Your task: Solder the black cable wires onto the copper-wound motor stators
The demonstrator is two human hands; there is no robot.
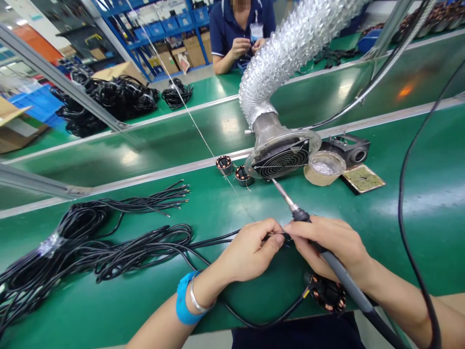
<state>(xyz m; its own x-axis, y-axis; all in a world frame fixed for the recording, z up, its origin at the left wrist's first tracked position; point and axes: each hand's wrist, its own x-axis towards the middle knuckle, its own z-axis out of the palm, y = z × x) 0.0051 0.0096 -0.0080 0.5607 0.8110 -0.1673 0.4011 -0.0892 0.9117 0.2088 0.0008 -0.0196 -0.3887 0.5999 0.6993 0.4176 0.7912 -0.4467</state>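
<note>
My left hand (254, 249), with a blue band and a silver bangle at the wrist, is closed with thumb and forefinger pinched on the end of a black cable (218, 239). Held in my right hand (332, 245) is a soldering iron (343, 276), its metal tip pointing up and away towards the round fan grille. The fingertips of both hands nearly meet, and small wire ends show between them. A copper-wound stator (328, 293) with a black cable attached lies below my right hand. Thin solder wire runs down towards my left fingers.
Bundled black cables (141, 252) cover the left bench. Two small stators (243, 176) sit beside the fume extractor (283, 160). Right of it are a round tub (324, 168), an iron holder (350, 148) and a sponge tray (363, 178). A person (241, 34) works across the bench.
</note>
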